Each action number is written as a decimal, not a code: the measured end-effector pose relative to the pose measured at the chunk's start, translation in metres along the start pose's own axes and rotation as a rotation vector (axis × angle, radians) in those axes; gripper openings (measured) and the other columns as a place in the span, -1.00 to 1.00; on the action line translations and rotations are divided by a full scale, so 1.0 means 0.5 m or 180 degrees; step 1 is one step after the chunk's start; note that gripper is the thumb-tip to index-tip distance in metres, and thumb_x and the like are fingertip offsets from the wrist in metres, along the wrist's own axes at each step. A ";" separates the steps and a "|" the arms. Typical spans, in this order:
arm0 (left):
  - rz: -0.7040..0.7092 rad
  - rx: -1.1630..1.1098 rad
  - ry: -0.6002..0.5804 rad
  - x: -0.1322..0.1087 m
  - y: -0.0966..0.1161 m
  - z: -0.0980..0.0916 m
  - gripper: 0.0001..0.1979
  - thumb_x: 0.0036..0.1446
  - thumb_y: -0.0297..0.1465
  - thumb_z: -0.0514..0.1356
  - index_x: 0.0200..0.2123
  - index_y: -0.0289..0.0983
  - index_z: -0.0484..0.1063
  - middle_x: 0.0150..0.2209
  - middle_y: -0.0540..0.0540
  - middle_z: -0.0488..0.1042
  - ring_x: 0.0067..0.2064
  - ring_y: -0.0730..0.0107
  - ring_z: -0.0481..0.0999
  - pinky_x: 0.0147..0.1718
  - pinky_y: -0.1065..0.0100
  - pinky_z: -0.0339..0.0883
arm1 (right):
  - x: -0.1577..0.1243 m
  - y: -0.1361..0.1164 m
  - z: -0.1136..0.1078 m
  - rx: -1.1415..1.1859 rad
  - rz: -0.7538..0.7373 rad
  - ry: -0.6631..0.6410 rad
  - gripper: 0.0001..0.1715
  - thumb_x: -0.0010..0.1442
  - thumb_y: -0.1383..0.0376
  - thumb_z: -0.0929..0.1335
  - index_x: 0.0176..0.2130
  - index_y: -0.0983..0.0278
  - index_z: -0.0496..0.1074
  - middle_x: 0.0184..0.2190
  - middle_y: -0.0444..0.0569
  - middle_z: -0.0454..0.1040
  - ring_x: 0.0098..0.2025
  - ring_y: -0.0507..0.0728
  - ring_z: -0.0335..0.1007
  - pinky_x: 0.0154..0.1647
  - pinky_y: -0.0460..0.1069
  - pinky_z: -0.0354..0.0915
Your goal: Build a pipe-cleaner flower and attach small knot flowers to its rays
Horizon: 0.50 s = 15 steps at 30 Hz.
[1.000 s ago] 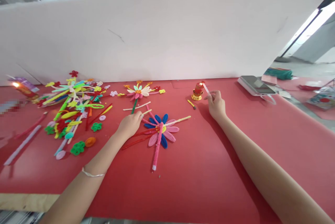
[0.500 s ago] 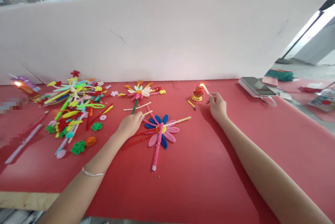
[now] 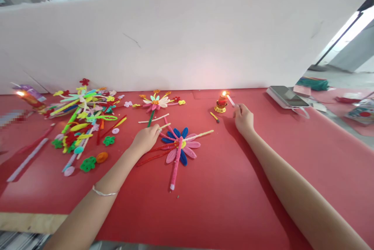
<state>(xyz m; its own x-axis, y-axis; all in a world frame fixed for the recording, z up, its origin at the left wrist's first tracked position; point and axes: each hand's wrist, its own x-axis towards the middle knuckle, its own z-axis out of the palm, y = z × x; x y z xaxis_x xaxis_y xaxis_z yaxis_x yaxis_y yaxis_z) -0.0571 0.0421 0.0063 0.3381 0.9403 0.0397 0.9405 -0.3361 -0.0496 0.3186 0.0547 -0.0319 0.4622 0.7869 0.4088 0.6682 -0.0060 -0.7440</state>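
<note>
My left hand (image 3: 147,139) is closed on a pale yellow pipe cleaner (image 3: 165,126), whose end pokes out past the fingers. Just right of it lies a pipe-cleaner flower (image 3: 191,144) with blue and pink petals, a thick pink stem and red and cream stems. My right hand (image 3: 244,119) pinches a pale, translucent glue stick (image 3: 231,100). The tip of that stick is close beside the flame of a red candle (image 3: 222,100) in a small gold holder; whether it touches the flame I cannot tell. A short yellow stick (image 3: 214,116) with a dark end lies in front of the candle.
Colourful pipe-cleaner pieces (image 3: 84,117) are heaped at the left, and a second flower (image 3: 156,102) lies behind my left hand. Another lit candle (image 3: 30,100) stands far left. A white device with a cable (image 3: 288,97) is at the right; a white panel (image 3: 187,43) borders the back.
My right hand has drawn slightly right, bringing the glue stick's tip off the flame's top to beside it. The candle flame looks brighter. My left hand has stayed put.
</note>
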 end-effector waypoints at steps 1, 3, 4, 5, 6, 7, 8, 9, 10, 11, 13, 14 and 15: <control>0.0006 -0.0006 -0.0002 0.000 -0.001 0.001 -0.70 0.28 -0.28 -0.18 -0.19 -0.24 0.29 -0.31 -0.19 0.52 -0.26 0.14 0.52 -0.41 0.34 0.22 | 0.000 0.000 0.000 0.0001 0.0001 0.0004 -0.62 0.21 0.13 0.10 -0.28 0.26 0.38 -0.60 -0.13 0.35 -0.58 0.04 0.19 -0.49 -0.07 0.08; 0.0007 -0.0021 -0.0014 0.001 -0.001 0.002 -0.70 0.28 -0.28 -0.18 -0.18 -0.25 0.29 -0.30 -0.19 0.52 -0.26 0.13 0.51 -0.40 0.33 0.22 | 0.000 0.000 0.001 0.0012 -0.0001 0.0011 -0.62 0.21 0.13 0.10 -0.28 0.26 0.38 -0.61 -0.14 0.34 -0.58 0.04 0.19 -0.48 -0.07 0.08; 0.0000 -0.0032 -0.0025 0.001 -0.001 0.002 -0.70 0.28 -0.28 -0.18 -0.18 -0.24 0.29 -0.30 -0.19 0.51 -0.25 0.14 0.51 -0.39 0.33 0.23 | -0.001 -0.001 0.001 0.0019 0.0000 0.0015 -0.62 0.21 0.13 0.10 -0.28 0.26 0.38 -0.62 -0.14 0.33 -0.58 0.04 0.19 -0.49 -0.07 0.08; -0.0011 -0.0043 -0.0031 0.001 -0.001 0.001 -0.70 0.28 -0.28 -0.17 -0.18 -0.24 0.29 -0.29 -0.19 0.51 -0.25 0.14 0.51 -0.38 0.33 0.23 | -0.002 -0.001 0.000 0.0031 -0.0001 0.0018 -0.62 0.21 0.14 0.10 -0.28 0.26 0.38 -0.62 -0.15 0.32 -0.59 0.04 0.18 -0.49 -0.07 0.08; -0.0018 -0.0055 -0.0035 0.001 -0.001 0.001 -0.70 0.28 -0.28 -0.17 -0.17 -0.24 0.29 -0.29 -0.18 0.51 -0.24 0.15 0.51 -0.37 0.33 0.23 | -0.003 -0.002 0.000 0.0043 -0.0002 0.0026 -0.62 0.21 0.14 0.11 -0.28 0.26 0.38 -0.63 -0.15 0.31 -0.60 0.04 0.17 -0.49 -0.07 0.07; -0.0023 -0.0062 -0.0035 0.001 0.000 0.000 -0.70 0.28 -0.28 -0.17 -0.17 -0.24 0.29 -0.29 -0.18 0.51 -0.24 0.15 0.51 -0.37 0.33 0.23 | -0.003 -0.002 0.000 0.0051 -0.0006 0.0031 -0.62 0.21 0.13 0.11 -0.28 0.26 0.38 -0.64 -0.15 0.30 -0.60 0.03 0.16 -0.50 -0.07 0.07; -0.0021 -0.0066 -0.0039 0.001 0.000 0.000 -0.70 0.28 -0.28 -0.17 -0.17 -0.24 0.29 -0.29 -0.18 0.51 -0.24 0.16 0.51 -0.37 0.33 0.23 | -0.004 -0.002 -0.001 0.0052 -0.0006 0.0039 -0.62 0.21 0.13 0.11 -0.28 0.25 0.38 -0.64 -0.16 0.29 -0.61 0.03 0.15 -0.50 -0.07 0.06; -0.0017 -0.0067 -0.0041 0.000 0.001 -0.001 -0.71 0.28 -0.29 -0.16 -0.17 -0.25 0.29 -0.29 -0.18 0.51 -0.24 0.16 0.51 -0.37 0.33 0.23 | -0.004 -0.002 -0.001 0.0041 -0.0004 0.0043 -0.61 0.21 0.13 0.11 -0.28 0.25 0.38 -0.64 -0.16 0.29 -0.61 0.03 0.14 -0.51 -0.07 0.05; -0.0014 -0.0065 -0.0042 0.000 0.001 -0.001 -0.71 0.27 -0.29 -0.16 -0.17 -0.25 0.29 -0.29 -0.18 0.51 -0.24 0.16 0.51 -0.37 0.33 0.23 | -0.004 -0.002 0.000 0.0018 -0.0001 0.0044 -0.62 0.21 0.12 0.11 -0.28 0.25 0.39 -0.64 -0.16 0.29 -0.61 0.03 0.14 -0.50 -0.07 0.05; -0.0014 -0.0063 -0.0045 0.000 0.001 -0.001 -0.71 0.27 -0.29 -0.16 -0.17 -0.25 0.29 -0.28 -0.19 0.51 -0.24 0.15 0.51 -0.38 0.33 0.23 | -0.003 -0.002 0.000 -0.0010 0.0002 0.0048 -0.62 0.21 0.12 0.11 -0.29 0.25 0.39 -0.64 -0.16 0.29 -0.61 0.03 0.14 -0.50 -0.07 0.05; -0.0028 -0.0067 -0.0036 0.000 0.001 -0.001 -0.71 0.27 -0.29 -0.16 -0.18 -0.25 0.29 -0.28 -0.19 0.51 -0.25 0.15 0.51 -0.38 0.33 0.23 | -0.002 -0.001 0.001 -0.0041 -0.0001 0.0059 -0.62 0.20 0.13 0.11 -0.29 0.24 0.39 -0.64 -0.16 0.29 -0.60 0.03 0.14 -0.49 -0.07 0.05; -0.0034 -0.0074 -0.0031 0.000 0.001 -0.001 -0.71 0.27 -0.29 -0.16 -0.18 -0.25 0.29 -0.28 -0.19 0.51 -0.25 0.16 0.51 -0.38 0.33 0.23 | -0.002 -0.002 0.001 -0.0044 -0.0013 0.0071 -0.62 0.20 0.13 0.11 -0.29 0.24 0.39 -0.64 -0.16 0.29 -0.60 0.03 0.14 -0.49 -0.07 0.05; -0.0038 -0.0077 -0.0027 0.000 0.001 -0.001 -0.71 0.27 -0.29 -0.16 -0.18 -0.25 0.29 -0.28 -0.18 0.51 -0.25 0.17 0.51 -0.37 0.33 0.23 | -0.002 -0.002 0.001 -0.0041 -0.0030 0.0077 -0.62 0.20 0.13 0.11 -0.29 0.24 0.39 -0.64 -0.16 0.29 -0.60 0.03 0.14 -0.49 -0.07 0.05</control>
<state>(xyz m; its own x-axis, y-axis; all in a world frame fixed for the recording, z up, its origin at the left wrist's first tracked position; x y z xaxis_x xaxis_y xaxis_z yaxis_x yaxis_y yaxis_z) -0.0568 0.0418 0.0068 0.3266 0.9446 0.0317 0.9451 -0.3259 -0.0249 0.3171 0.0542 -0.0316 0.4695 0.7719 0.4286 0.6800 -0.0065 -0.7332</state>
